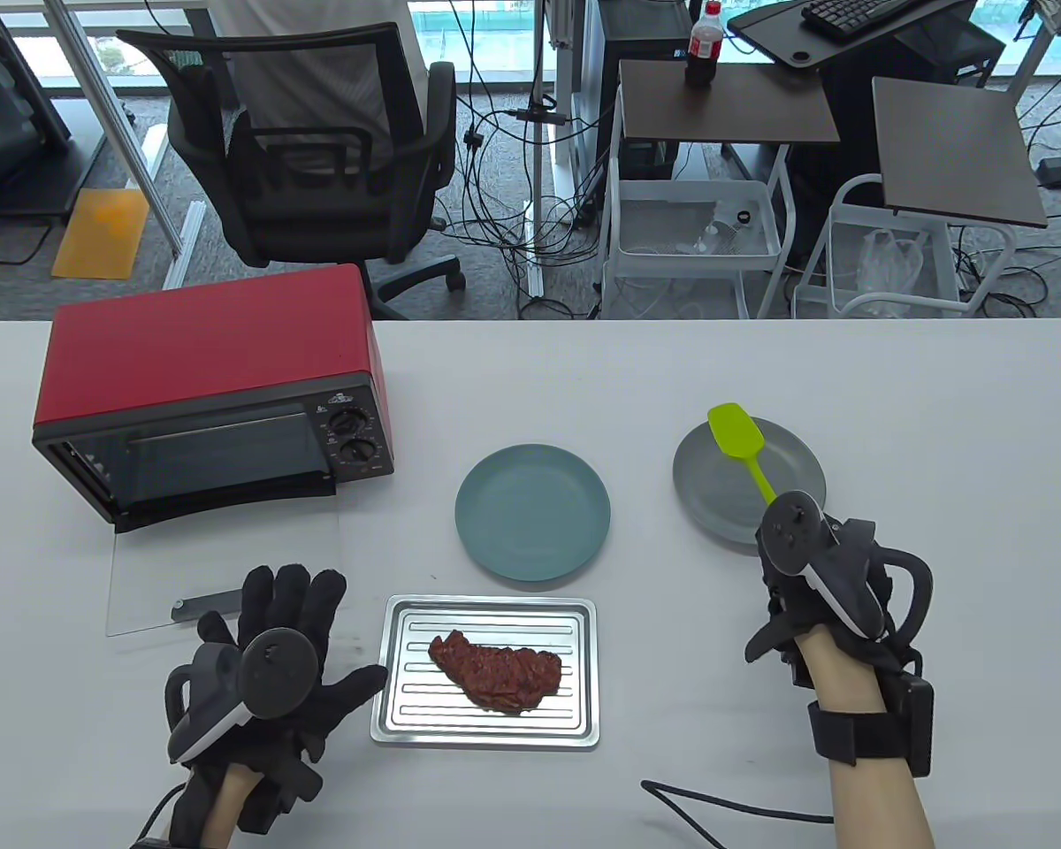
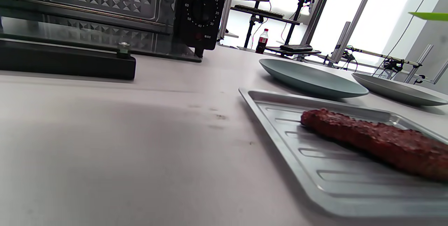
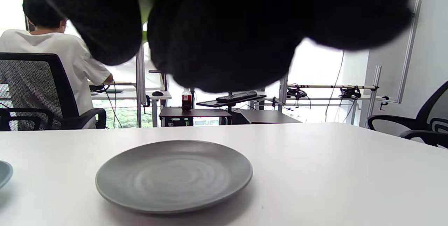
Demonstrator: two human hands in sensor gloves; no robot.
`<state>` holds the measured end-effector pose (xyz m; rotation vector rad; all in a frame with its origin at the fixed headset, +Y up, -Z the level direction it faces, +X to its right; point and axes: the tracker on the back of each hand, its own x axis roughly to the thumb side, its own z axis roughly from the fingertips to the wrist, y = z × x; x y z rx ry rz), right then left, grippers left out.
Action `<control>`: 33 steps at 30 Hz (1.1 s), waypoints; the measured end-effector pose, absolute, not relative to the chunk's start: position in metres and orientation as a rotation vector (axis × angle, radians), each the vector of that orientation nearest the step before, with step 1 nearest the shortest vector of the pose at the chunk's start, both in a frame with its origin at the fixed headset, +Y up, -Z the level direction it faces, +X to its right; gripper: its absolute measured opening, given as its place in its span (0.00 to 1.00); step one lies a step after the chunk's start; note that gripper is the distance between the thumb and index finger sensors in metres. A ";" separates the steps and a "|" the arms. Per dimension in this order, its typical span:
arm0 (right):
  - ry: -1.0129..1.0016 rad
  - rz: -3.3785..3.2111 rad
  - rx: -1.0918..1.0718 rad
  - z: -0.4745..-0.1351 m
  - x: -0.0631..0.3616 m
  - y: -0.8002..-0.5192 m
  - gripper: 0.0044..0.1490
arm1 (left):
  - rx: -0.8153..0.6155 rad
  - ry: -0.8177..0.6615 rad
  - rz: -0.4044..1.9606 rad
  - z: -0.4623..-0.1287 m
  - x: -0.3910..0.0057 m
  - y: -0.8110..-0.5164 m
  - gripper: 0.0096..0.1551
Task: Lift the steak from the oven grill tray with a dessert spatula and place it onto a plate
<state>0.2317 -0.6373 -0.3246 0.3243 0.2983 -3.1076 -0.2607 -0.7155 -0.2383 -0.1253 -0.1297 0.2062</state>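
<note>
A brown steak (image 1: 495, 670) (image 2: 378, 140) lies on the ribbed metal grill tray (image 1: 407, 716) (image 2: 280, 128) near the front of the table. My right hand (image 1: 791, 553) grips the handle of the lime-green dessert spatula (image 1: 740, 439), whose blade hangs above the grey plate (image 1: 716, 495) (image 3: 175, 175). My gloved fingers (image 3: 224, 29) fill the top of the right wrist view. A blue-green plate (image 1: 532, 511) (image 2: 308, 77) sits just behind the tray. My left hand (image 1: 292, 610) rests flat with its fingers spread, left of the tray, holding nothing.
A red toaster oven (image 1: 212, 389) (image 2: 105, 12) stands at the back left, its glass door (image 1: 221, 566) folded down onto the table toward my left hand. A black cable (image 1: 716, 805) lies near the front edge. Behind the table are an office chair (image 1: 318, 150) and small carts.
</note>
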 end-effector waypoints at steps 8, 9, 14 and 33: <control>0.365 -3.186 0.020 -0.286 0.216 -0.632 0.27 | -0.244 -0.146 0.223 -0.243 -0.256 -0.730 0.63; 0.366 -3.185 -0.007 -0.283 0.215 -0.632 0.28 | -0.259 -0.148 0.222 -0.244 -0.255 -0.732 0.63; 0.374 -3.141 -0.211 -0.266 0.205 -0.639 0.27 | -0.371 -0.136 0.201 -0.247 -0.249 -0.745 0.63; 0.052 -3.069 -0.620 -0.244 0.191 -0.675 0.26 | -0.700 -0.157 0.077 -0.259 -0.236 -0.787 0.66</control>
